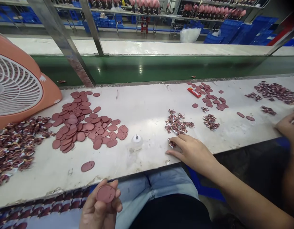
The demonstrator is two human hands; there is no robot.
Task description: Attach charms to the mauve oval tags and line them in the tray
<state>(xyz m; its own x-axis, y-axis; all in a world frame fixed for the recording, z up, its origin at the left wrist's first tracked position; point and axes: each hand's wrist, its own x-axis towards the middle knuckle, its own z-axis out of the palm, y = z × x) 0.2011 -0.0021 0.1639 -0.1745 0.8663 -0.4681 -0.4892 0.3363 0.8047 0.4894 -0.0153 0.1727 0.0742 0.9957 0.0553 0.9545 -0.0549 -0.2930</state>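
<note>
My left hand (99, 206) is low in front of the table edge, with its fingers closed around one maroon oval disc (106, 193). My right hand (188, 149) lies on the white table (147, 105), fingers pinching a small patterned piece (171, 143) near the edge. Just beyond it is a small heap of the same patterned pieces (177, 123). A pile of maroon oval discs (82, 122) covers the table to the left, and one single disc (87, 166) lies apart near the front edge. A small clear glue bottle (136, 142) stands between the pile and my right hand.
An orange and white fan (18, 86) stands at the far left beside a large heap of patterned pieces (14, 146). Another person's hand (289, 125) rests at the right edge, near more discs (210, 97) and patterned pieces (276, 92). A green conveyor belt (161, 68) runs behind the table.
</note>
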